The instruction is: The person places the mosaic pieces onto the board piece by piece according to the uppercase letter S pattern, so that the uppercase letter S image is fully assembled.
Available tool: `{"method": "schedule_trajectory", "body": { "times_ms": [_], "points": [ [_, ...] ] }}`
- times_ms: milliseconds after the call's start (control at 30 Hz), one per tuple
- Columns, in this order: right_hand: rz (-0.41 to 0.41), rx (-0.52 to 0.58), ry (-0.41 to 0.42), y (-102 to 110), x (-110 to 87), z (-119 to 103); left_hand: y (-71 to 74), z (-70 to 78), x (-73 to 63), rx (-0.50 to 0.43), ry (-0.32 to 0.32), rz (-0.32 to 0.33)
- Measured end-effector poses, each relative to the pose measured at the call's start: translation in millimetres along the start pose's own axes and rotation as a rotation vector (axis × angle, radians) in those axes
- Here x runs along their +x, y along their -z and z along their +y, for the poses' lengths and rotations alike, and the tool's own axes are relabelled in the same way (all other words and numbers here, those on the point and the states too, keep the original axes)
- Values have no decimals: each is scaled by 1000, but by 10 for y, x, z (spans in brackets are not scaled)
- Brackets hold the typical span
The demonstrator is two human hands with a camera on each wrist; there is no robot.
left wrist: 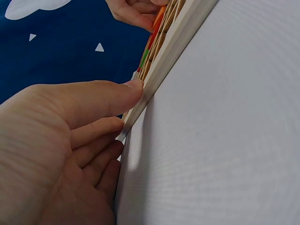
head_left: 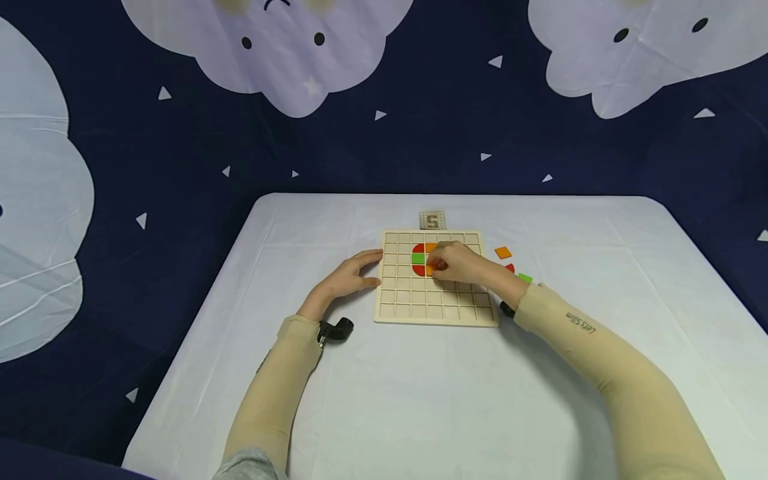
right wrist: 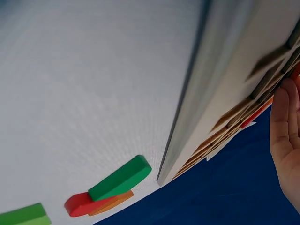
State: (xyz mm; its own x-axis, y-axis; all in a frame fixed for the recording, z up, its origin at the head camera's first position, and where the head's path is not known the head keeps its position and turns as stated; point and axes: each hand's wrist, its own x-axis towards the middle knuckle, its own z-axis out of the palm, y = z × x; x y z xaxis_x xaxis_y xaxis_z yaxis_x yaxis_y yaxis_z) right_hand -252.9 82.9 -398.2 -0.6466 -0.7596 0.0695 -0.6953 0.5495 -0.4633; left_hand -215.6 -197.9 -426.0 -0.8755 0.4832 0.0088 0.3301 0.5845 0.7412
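On the white-covered counter (head_left: 420,393) lies a wooden grid board (head_left: 435,311), probably light and stiff, best steadied by its edges. The left hand (head_left: 351,275), fingers loosely extended, touches its left edge; the right hand (head_left: 459,262), curled over the grid, seems to pinch an orange tile (head_left: 429,271). Right of the board, a dark green tile (right wrist: 121,178) overlaps a red tile (right wrist: 79,205). Such tiles look hard, smooth and light: pinch them by their sides.
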Motion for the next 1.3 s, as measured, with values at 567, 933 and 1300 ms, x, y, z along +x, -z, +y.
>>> {"method": "schedule_trajectory", "body": {
  "times_ms": [567, 933, 1300],
  "points": [
    [65, 22, -5, 113, -28, -22, -31, -17, -3, 0, 6, -4],
    [216, 63, -95, 567, -294, 125, -27, 42, 32, 0, 12, 1],
    [269, 64, -196, 683, -696, 396, -8, -12, 7, 12, 18, 7]
  ]
}}
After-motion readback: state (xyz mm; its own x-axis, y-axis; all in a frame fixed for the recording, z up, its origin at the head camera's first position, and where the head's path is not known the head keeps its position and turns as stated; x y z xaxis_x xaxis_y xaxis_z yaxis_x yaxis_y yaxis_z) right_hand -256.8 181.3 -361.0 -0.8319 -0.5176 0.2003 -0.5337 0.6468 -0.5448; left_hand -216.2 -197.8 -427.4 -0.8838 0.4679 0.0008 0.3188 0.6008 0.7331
